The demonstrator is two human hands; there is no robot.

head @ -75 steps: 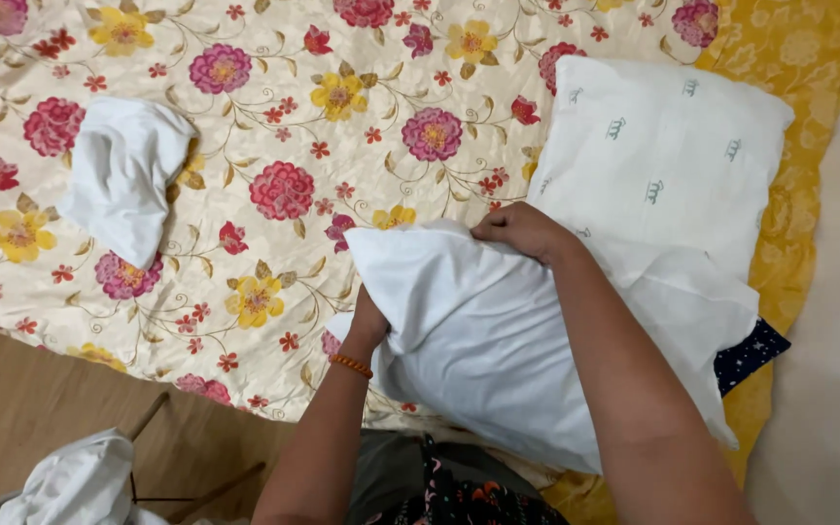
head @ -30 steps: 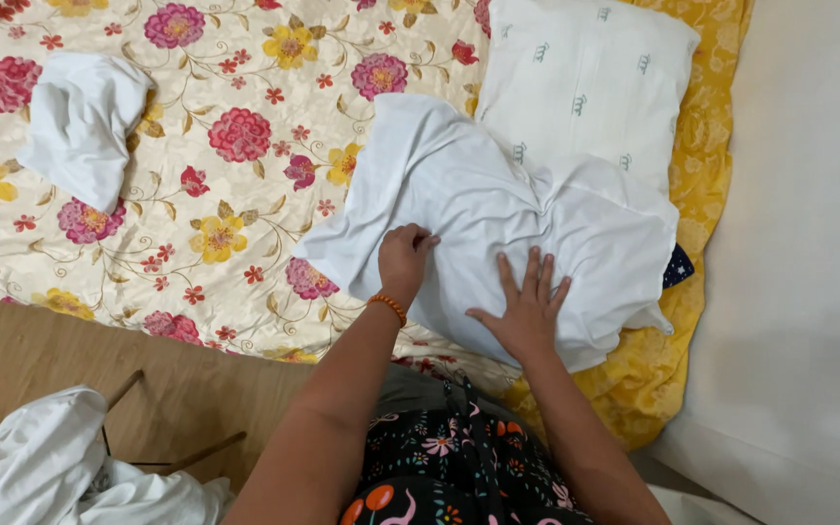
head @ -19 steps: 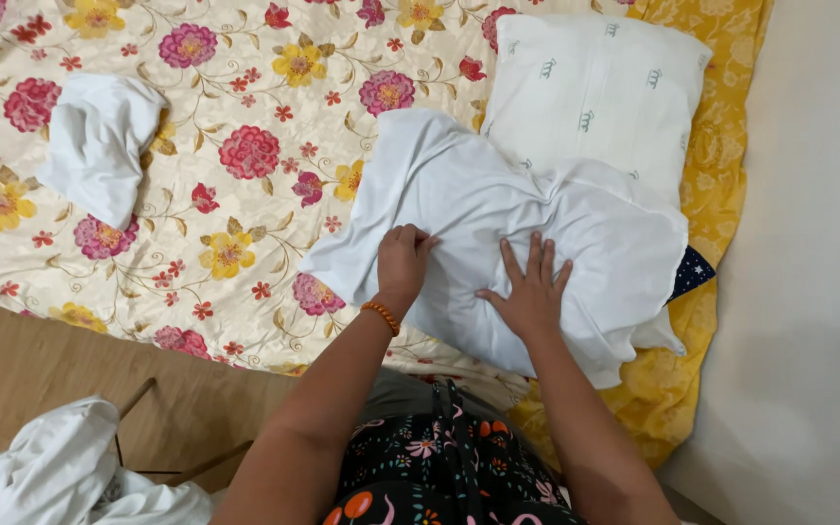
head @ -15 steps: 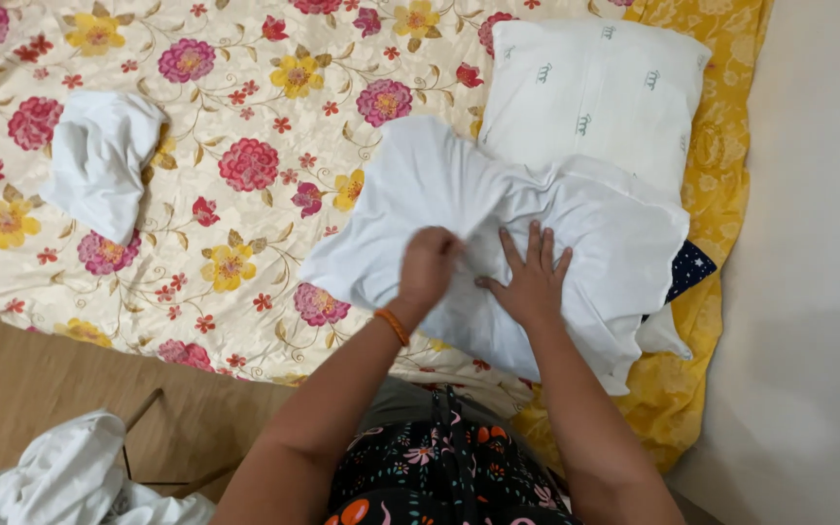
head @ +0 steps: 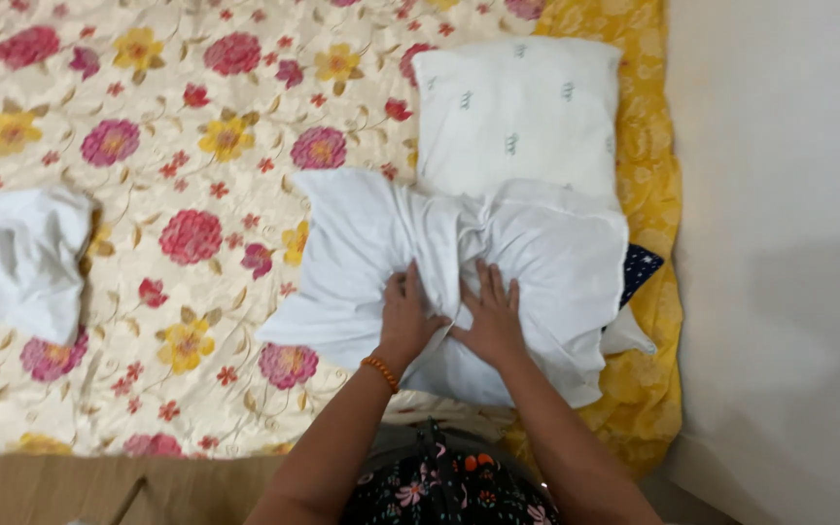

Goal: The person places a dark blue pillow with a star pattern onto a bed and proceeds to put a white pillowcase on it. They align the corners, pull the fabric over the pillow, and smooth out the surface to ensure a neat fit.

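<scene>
Basically both hands flat on white cloth [head: 362, 253]: left hand [head: 408, 316] and right hand [head: 487, 316] side by side, unclenched; cloth's long axis runs 9-to-3, pillow [head: 517, 112] at 12.

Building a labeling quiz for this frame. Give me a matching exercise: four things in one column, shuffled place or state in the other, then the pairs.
Things:
1. white garment
2. white pillow
3. folded white cloth
4. orange bead bracelet

Places or states:
A. alone at the left side of the floral bedsheet
B. on the left hand's wrist
C. crumpled in the middle, pressed under both hands, the right hand beside the left
D. flat near the top, above the garment

Pairs: 1-C, 2-D, 3-A, 4-B
</scene>
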